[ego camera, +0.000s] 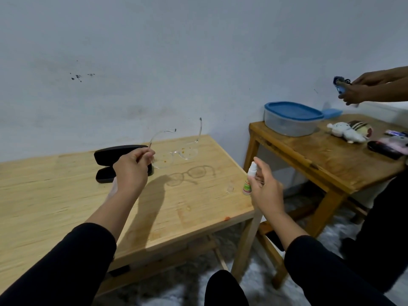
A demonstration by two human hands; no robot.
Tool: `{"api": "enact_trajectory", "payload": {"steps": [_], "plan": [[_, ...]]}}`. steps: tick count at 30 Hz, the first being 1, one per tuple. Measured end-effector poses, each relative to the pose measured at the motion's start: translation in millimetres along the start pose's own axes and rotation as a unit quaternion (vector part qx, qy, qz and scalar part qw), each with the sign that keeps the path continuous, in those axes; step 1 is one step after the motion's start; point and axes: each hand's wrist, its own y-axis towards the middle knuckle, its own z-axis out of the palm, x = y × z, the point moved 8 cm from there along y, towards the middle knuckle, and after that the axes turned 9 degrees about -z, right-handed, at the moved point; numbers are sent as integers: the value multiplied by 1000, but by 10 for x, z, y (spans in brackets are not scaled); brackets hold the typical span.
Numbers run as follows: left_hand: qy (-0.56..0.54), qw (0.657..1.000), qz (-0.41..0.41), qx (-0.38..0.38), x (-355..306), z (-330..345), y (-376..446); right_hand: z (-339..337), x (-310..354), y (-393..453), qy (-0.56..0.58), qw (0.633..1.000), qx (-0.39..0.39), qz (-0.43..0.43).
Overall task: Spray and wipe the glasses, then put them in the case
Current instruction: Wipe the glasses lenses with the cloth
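My left hand pinches the clear-framed glasses by one temple and holds them above the wooden table. Orange specks dot the lenses. My right hand grips a small white spray bottle beyond the table's right edge, with a finger on top of its nozzle, which points toward the glasses. A black glasses case lies open on the table behind my left hand, which partly hides it. A small clear cap sits on the table near the bottle.
A second wooden table to the right carries a blue-lidded plastic container, a plush toy and dark items. Another person's hands hold a small blue object above it. A grey rug covers the floor.
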Motion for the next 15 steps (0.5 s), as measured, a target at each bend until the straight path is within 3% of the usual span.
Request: {"api": "enact_trajectory", "payload": {"steps": [8, 15], "plan": [[-3, 1000, 2, -6, -141, -123, -80, 22, 46, 56, -45, 998, 49, -16], [-25, 999, 7, -26, -180, -390, -34, -5, 540, 315, -120, 988, 43, -91]]}}
